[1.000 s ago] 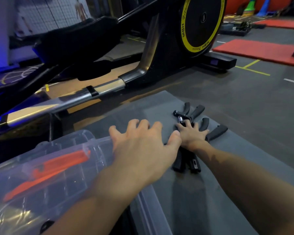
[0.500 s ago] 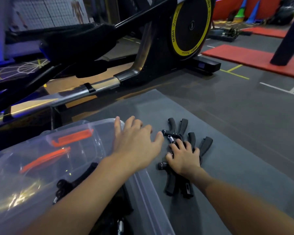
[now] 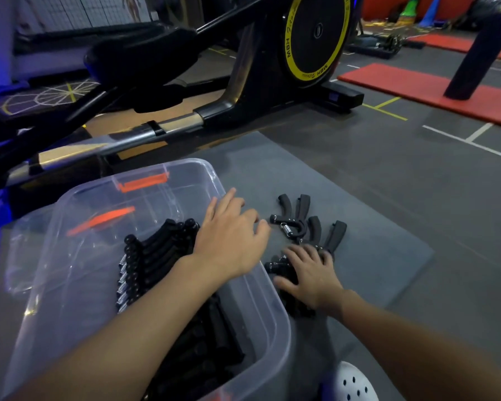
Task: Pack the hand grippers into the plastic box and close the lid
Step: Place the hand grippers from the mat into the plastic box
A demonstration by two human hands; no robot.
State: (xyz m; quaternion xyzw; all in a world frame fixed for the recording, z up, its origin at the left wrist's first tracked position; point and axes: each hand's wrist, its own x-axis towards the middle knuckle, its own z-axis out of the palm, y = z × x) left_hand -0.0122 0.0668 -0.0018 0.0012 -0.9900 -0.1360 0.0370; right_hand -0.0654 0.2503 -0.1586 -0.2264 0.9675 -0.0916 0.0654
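A clear plastic box point(image 3: 275, 308) stands open at lower left, with several black hand grippers point(image 3: 151, 256) packed in a row inside. Its clear lid point(image 3: 70, 227), with orange latches, lies back behind the box. My left hand point(image 3: 232, 235) hovers over the box's right rim, fingers relaxed and spread, holding nothing. More hand grippers point(image 3: 297, 218) lie loose on the grey mat point(image 3: 382, 256) to the right of the box. My right hand point(image 3: 313, 273) rests on the nearest of them, fingers laid over the pile and hiding part of it.
A black exercise machine with a yellow-ringed flywheel point(image 3: 315, 36) and a metal rail point(image 3: 156, 131) runs behind the box. Red mats point(image 3: 422, 88) and a dark post point(image 3: 475, 53) are at the far right. A white perforated shoe point(image 3: 355, 383) shows at the bottom edge.
The lid has swung up and back off the box, uncovering the grippers inside. My left hand has drawn back over the box's right rim. My right hand stays on the loose pile.
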